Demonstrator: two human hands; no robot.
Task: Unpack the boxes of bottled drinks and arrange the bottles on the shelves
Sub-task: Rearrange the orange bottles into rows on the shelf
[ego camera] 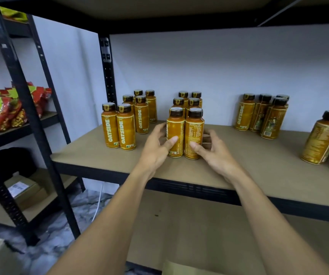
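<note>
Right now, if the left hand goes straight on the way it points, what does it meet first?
The front-left bottle of the middle group: the thumb of the left hand touches it. How deep the fingers sit beside it is unclear.

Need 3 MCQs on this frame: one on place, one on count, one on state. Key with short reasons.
1. Where are the snack bags?
A. on the left rack
B. beside the bottles
C. on the floor

2. How many bottles are in the middle cluster?
A. four
B. six
C. nine

3. Its left front bottle and right front bottle are:
A. lying down
B. upright, capped
C. upright, caps off

Key:
1 A: the bags lie on that rack's shelf.
2 B: three rows of two.
3 B: the left hand and right hand each hold one, standing with its dark cap on.
</note>
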